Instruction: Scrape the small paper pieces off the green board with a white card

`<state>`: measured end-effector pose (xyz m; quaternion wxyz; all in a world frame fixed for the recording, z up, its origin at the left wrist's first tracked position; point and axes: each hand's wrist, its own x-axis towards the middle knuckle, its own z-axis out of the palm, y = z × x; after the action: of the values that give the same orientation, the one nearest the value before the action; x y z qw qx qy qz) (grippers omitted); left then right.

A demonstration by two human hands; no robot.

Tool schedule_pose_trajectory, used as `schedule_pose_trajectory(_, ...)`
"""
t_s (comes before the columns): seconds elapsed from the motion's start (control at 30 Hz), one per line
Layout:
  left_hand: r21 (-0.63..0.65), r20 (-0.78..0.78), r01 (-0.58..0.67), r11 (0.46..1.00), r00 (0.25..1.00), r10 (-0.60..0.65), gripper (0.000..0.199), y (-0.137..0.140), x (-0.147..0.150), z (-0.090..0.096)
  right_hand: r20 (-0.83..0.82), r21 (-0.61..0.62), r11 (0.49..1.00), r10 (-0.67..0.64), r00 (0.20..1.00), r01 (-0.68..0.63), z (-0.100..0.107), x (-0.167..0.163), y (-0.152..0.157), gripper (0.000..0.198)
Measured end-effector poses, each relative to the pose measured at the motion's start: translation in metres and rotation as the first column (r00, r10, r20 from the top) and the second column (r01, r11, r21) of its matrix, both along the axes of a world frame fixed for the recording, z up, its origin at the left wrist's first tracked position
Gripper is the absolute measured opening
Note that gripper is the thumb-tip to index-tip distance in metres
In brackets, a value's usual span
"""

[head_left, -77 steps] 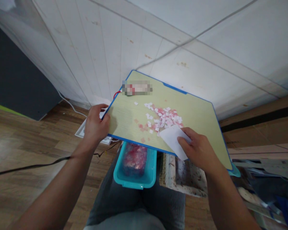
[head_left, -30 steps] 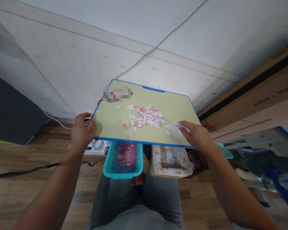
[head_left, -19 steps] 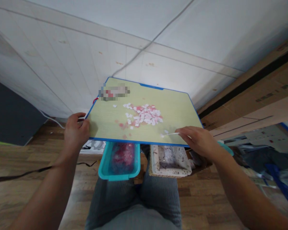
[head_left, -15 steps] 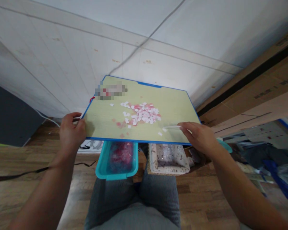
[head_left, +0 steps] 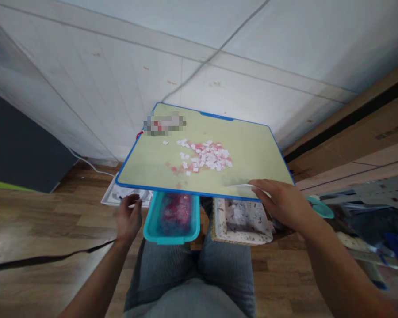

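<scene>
A board (head_left: 255, 150) with a pale yellow-green face and blue rim lies in front of me. Small white square pieces (head_left: 212, 157) are heaped near its middle, with pink-red stains around them. My right hand (head_left: 278, 201), over the board's near right edge, pinches a thin white strip (head_left: 240, 185) pointing left across the surface; its exact kind is unclear. Below the near left edge, my left hand (head_left: 129, 218) has bent fingers, thumb apart, and no visible object. Right beside it is a teal bin (head_left: 151, 236) with wet-looking pinkish-red contents.
A lined basket (head_left: 248, 236) holding white pieces stands below the board, right of the teal bin. A white tray (head_left: 108, 198) sits at the left. Cardboard boxes (head_left: 345, 141) lean along the right wall. A blurred-out item (head_left: 166, 123) lies on the board's far left corner.
My left hand has left the board's left edge and moved down beside the teal bin. The white strip is nearer the board's front edge, and two loose squares near it no longer show.
</scene>
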<state>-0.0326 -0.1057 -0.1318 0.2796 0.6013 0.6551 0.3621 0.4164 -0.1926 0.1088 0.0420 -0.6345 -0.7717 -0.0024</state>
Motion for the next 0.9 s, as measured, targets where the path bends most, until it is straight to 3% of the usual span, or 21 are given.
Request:
schedule_pose_trajectory(0.07,0.001,0.111,-0.053,0.999,0.992,0.052,0.031,0.007,0.008,-0.005,-0.013,-0.001,1.000,0.018,1.000,-0.018,0.001,-0.020,0.016,0.033)
schedule_pose_trajectory(0.17,0.100,0.193,-0.283,0.954,0.946,0.261,0.035,0.029,0.006,0.006,-0.026,0.056,0.997,0.047,0.999,-0.045,0.004,-0.055,0.042,0.035)
schedule_pose_trajectory(0.27,0.204,0.196,-0.461,0.863,0.883,0.426,0.035,0.050,-0.006,0.036,0.013,0.036,0.994,0.107,0.994,-0.108,0.003,-0.090,0.065,0.037)
schedule_pose_trajectory(0.37,0.386,0.156,-0.502,0.774,0.863,0.481,0.034,0.072,-0.008,0.080,0.063,0.003,0.991,0.135,0.989,-0.136,0.001,-0.114,0.080,0.038)
schedule_pose_trajectory(0.47,0.580,0.087,-0.298,0.758,0.948,0.306,0.037,0.104,0.011,0.127,0.121,-0.010,0.990,0.140,0.983,-0.140,0.003,-0.121,0.084,0.039)
schedule_pose_trajectory(0.6,0.609,-0.152,0.111,0.785,0.988,-0.022,0.037,0.161,0.054,0.167,0.188,-0.054,0.990,0.141,0.972,-0.133,0.010,-0.103,0.072,0.037)
schedule_pose_trajectory(0.77,0.583,-0.292,0.349,0.734,0.933,-0.212,0.034,0.217,0.103,0.171,0.174,-0.096,0.990,0.123,0.977,-0.108,0.015,-0.058,0.046,0.034)
schedule_pose_trajectory(0.9,0.577,-0.384,0.466,0.671,0.880,-0.281,0.033,0.235,0.124,0.160,0.148,0.028,0.999,0.033,0.988,-0.037,0.010,-0.056,0.051,0.034)
